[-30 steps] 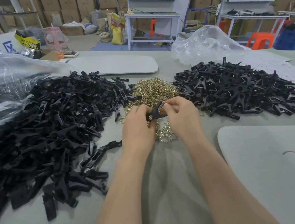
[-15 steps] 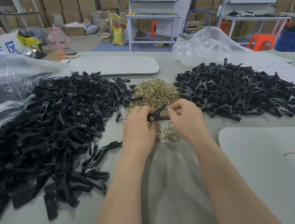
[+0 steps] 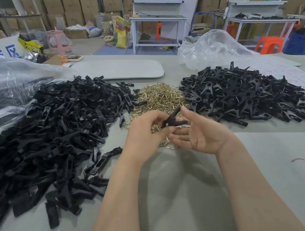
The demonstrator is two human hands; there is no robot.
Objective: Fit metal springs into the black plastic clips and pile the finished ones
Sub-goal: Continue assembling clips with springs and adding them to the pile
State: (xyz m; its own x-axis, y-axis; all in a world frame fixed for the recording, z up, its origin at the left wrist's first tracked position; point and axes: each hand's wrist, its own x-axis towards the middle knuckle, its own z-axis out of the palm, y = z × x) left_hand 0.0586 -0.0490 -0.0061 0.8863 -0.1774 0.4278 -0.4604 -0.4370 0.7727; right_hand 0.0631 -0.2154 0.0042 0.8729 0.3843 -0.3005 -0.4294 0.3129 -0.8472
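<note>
Boxes (image 3: 71, 5) stacked high along the back wall, a white bench (image 3: 159, 19) with a green panel in front, a second bench (image 3: 258, 5) to its right. Pink stool (image 3: 58, 41) far left, orange stool (image 3: 268, 45) beside a blue crate (image 3: 296, 45), sacks (image 3: 120, 37) slumped on the grey floor (image 3: 84, 46).

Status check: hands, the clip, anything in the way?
Left hand pinching one black clip over the brass springs pile. Right hand open, palm up, beside the clip. Assembled clips pile to the right; nothing blocking the hands.

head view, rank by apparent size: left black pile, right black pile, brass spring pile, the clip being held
1. left black pile, clearly largest, though it also extends nearer the camera
2. right black pile
3. brass spring pile
4. held clip
</note>
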